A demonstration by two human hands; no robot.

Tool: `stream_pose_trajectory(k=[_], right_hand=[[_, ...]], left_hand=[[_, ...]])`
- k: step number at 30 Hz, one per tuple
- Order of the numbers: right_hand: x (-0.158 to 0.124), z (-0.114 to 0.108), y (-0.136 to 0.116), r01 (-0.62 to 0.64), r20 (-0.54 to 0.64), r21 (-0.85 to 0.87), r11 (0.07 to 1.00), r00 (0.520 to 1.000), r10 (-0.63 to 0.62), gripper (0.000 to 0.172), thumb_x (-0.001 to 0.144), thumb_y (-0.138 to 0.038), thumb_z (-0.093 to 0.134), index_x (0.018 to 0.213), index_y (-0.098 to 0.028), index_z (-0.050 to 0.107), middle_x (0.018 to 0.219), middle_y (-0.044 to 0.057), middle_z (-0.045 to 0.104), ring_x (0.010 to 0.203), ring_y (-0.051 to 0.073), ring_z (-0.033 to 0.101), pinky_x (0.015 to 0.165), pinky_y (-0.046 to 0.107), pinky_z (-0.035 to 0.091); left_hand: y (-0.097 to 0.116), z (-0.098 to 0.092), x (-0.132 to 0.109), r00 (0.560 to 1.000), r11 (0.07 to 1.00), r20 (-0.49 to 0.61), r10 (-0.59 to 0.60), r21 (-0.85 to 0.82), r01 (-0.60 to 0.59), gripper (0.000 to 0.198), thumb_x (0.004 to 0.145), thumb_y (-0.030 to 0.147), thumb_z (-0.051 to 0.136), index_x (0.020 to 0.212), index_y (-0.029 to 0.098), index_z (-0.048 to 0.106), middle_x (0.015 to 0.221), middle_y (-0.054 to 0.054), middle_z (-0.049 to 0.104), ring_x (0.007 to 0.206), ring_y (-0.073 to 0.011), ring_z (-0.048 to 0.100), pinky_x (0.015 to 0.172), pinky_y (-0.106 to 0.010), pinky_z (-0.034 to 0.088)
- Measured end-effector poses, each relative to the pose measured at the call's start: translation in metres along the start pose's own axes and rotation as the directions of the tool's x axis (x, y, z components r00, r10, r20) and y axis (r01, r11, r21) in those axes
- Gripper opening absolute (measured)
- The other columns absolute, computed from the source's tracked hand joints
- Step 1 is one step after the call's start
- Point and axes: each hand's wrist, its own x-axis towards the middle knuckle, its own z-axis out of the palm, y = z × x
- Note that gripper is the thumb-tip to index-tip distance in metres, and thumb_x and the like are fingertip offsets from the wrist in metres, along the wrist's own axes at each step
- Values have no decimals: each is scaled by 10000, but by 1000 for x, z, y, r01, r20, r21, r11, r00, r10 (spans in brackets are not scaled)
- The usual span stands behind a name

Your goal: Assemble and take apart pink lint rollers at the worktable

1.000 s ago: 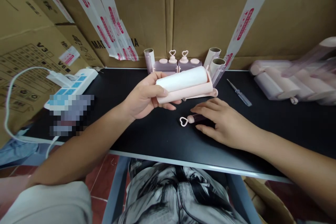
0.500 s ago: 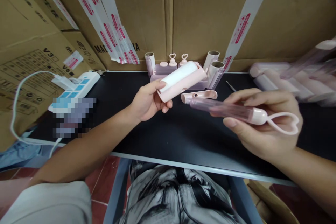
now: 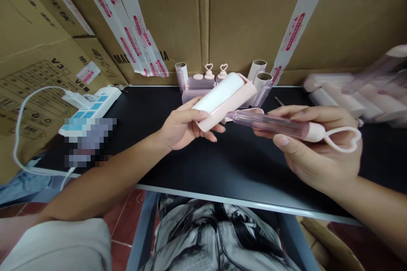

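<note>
My left hand (image 3: 184,125) grips a lint roller head (image 3: 219,98), a white roll set in a pale pink curved cover, tilted up to the right. My right hand (image 3: 321,148) holds a translucent pink handle (image 3: 273,126) with a white end and a heart-shaped loop at the right. The handle's narrow tip points left, close beside the pink cover; whether they touch I cannot tell. A pink curved piece (image 3: 256,111) lies on the table behind the handle, partly hidden by it.
Against the cardboard wall stand white rolls (image 3: 260,81) and pink parts with heart loops (image 3: 223,71). More pink rollers (image 3: 356,93) are piled at the right. A power strip (image 3: 92,110) with a white cable lies at the left of the black table (image 3: 203,173).
The lint roller head has shifted slightly right and down in my left hand. The handle's tip has come up closer to the pink cover, now covering more of the curved piece.
</note>
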Motion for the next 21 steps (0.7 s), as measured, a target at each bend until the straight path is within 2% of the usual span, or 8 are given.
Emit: stream_pose_trajectory(k=[3,6,9,13,17,21], right_hand=[[1,-3,1,150,56,-129,980,988,-144,404,727,-47,850,1036,-265,706,1076,59,786,1033,288,768,927,541,662],[-2,-5,-2,270,140,-230,935,960,-243,375,745,-53,828,1017,-280,706,1114,68,791,1002,293,779,913,521,663],[-4,-8,-9,311,218,-301,901,943,-253,393,755,-46,811,1035,-294,692,1156,82,783,996,297,779,844,488,681],[-6,-10,-18,347,300,-360,866,922,-244,422,777,-40,785,1071,-311,651,1173,93,766,982,286,780,775,451,695],[-6,-10,-22,380,314,-382,842,911,-268,452,749,-27,799,1085,-282,636,1184,116,754,963,258,787,795,395,705],[-6,-9,-24,410,323,-357,839,897,-300,486,703,-8,823,1090,-249,655,1163,128,759,941,232,791,790,329,704]], left_hand=[[1,0,1,1000,1000,5,-13,13,13,551,712,231,736,1226,109,579,872,-75,752,699,-268,781,499,-295,620],[2,3,1,998,997,-7,-60,40,61,593,741,281,723,1274,71,571,788,-63,734,580,-239,743,421,-267,560],[1,5,1,995,993,-34,-99,67,101,612,782,334,707,1299,32,580,728,-60,721,499,-196,689,390,-246,522],[-3,4,1,999,997,-29,-33,66,35,507,748,363,760,1144,71,640,774,-62,729,504,-175,681,364,-222,490],[-5,0,3,1000,999,1,0,43,0,474,779,370,745,1145,86,643,800,-56,734,507,-165,676,355,-216,478],[-5,1,4,1000,999,-13,1,37,0,524,765,377,733,1180,74,629,770,-52,729,482,-165,661,344,-217,457]])
